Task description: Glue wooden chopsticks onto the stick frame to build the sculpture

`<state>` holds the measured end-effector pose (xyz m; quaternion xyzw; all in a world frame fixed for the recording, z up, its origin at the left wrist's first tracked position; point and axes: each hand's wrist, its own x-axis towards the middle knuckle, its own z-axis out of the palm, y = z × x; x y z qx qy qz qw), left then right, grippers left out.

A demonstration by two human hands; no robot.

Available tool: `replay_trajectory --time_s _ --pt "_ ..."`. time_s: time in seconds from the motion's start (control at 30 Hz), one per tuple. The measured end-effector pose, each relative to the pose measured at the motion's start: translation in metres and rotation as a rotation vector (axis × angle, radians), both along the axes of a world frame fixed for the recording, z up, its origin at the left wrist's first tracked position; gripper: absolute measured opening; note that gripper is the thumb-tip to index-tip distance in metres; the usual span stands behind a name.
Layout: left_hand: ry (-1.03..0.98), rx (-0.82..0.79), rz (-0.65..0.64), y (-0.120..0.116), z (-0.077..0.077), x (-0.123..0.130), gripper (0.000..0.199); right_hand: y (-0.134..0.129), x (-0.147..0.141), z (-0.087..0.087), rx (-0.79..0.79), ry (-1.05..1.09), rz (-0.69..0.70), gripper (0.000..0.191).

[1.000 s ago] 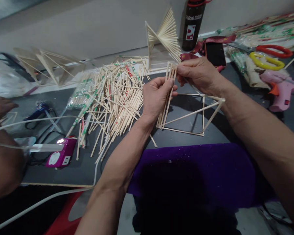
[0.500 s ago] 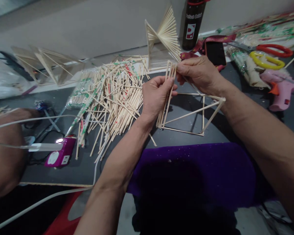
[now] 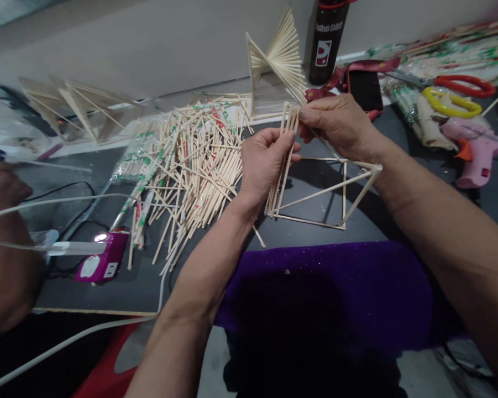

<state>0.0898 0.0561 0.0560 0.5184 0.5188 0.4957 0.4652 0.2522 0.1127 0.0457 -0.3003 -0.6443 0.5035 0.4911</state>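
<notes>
A frame of thin wooden sticks [image 3: 315, 194] stands on the dark table in front of me, with several sticks set side by side along its left side. My left hand [image 3: 265, 160] is closed around those sticks, thumb on the near face. At the top left corner of the frame, the fingers of my right hand [image 3: 335, 124] pinch a stick end; the fingertips partly hide the joint. Left of my hands spreads a large heap of loose wooden sticks [image 3: 207, 166]. Behind them rises a twisted, fan-like stick model [image 3: 276, 61].
A pink glue gun [image 3: 476, 149], scissors [image 3: 458, 97], a phone [image 3: 365, 90] and a dark bottle [image 3: 327, 41] lie or stand to the right and back. A magenta power adapter [image 3: 103, 260] with cables sits left, near another person's arm [image 3: 8, 249]. Purple cloth [image 3: 331, 287] covers the front edge.
My hands and the stick frame stay practically still. At the far left, the other person's hand has shifted, and a dark blue object now shows beside it.
</notes>
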Motion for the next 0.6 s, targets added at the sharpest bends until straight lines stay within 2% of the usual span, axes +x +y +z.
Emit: replay_trajectory --time_s 0.27,0.43,0.6 --pt "-0.038 -0.051 -0.044 -0.0015 0.0008 -0.0007 0.017 0.0012 0.0006 -0.0032 0.009 -0.020 -0.012 0.038" --pt "-0.036 -0.066 -0.036 -0.0010 0.0002 0.0003 0.017 0.0002 0.0022 -0.0033 -0.037 0.009 0.043 0.043" --pt "-0.046 -0.059 -0.039 -0.0003 -0.0010 0.0002 0.015 -0.0001 0.0034 -0.0020 -0.033 0.020 0.071 0.040"
